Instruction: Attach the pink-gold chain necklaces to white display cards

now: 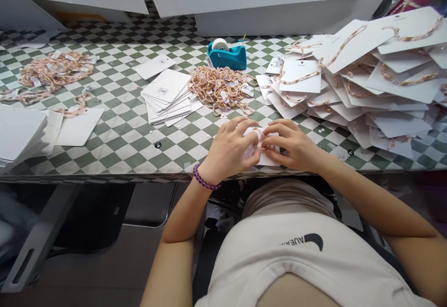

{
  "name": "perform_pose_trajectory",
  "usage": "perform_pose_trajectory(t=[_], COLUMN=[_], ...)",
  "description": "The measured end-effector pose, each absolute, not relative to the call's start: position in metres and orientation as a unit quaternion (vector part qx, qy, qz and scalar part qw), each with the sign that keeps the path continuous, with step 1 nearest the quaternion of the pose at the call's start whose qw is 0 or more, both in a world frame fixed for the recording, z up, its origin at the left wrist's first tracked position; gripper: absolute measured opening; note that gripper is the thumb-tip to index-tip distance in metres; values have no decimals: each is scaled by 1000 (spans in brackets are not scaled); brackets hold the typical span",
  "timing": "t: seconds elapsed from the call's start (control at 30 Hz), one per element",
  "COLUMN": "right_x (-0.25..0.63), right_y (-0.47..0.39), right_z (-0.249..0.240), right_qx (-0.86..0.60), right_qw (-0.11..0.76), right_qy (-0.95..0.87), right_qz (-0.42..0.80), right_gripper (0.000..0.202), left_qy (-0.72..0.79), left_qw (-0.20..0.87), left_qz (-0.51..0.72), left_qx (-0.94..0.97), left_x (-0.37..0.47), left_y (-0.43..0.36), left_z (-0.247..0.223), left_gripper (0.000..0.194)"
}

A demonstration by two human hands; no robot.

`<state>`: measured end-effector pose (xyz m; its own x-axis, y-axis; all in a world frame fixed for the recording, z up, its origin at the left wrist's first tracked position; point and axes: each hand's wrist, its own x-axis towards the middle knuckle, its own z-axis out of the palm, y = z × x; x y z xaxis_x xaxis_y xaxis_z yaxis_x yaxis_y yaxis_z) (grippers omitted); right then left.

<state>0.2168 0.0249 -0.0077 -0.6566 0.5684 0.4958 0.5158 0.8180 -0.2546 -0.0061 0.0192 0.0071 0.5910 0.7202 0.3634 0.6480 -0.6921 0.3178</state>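
- The card (267, 158) lies mostly hidden under the left hand (228, 151) and right hand (295, 146)
- The chain (260, 140) on it shows only between the fingers, so each hand's grip is unclear
- The card pile (384, 78) is cut off by the right edge
- Print on the stack (167, 95) is too small to read
- The blank stack (17, 134) runs off the left edge
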Motion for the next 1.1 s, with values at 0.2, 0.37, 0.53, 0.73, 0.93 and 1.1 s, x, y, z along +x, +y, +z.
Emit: perform_pose_trajectory(t=[0.2, 0.37, 0.53, 0.73, 0.93, 1.1], right_x=[216, 216, 217, 217, 216, 216], right_y=[25, 25, 25, 24, 22, 23], right_z=[-6, -5, -6, -6, -5, -6], right_qx=[-284, -288, -304, -325, -310, -311], right_qw=[288, 282, 280, 283, 261, 267], right_qy=[-913, -915, -910, -902, -914, -911], right_qz=[47, 34, 24, 1, -30, -48], right_gripper=[12, 11, 9, 7, 10, 11], left_qy=[372, 372, 391, 390, 385, 390], left_qw=[80, 70, 67, 65, 60, 63], left_qz=[261, 269, 258, 260, 246, 247], left_qx=[887, 886, 881, 881, 887, 885], left_x=[-6, -6, -4, -4, -4, -3], left_y=[21, 21, 21, 22, 22, 22], left_z=[6, 4, 6, 6, 6, 5], left_gripper=[20, 22, 26, 29, 20, 15])
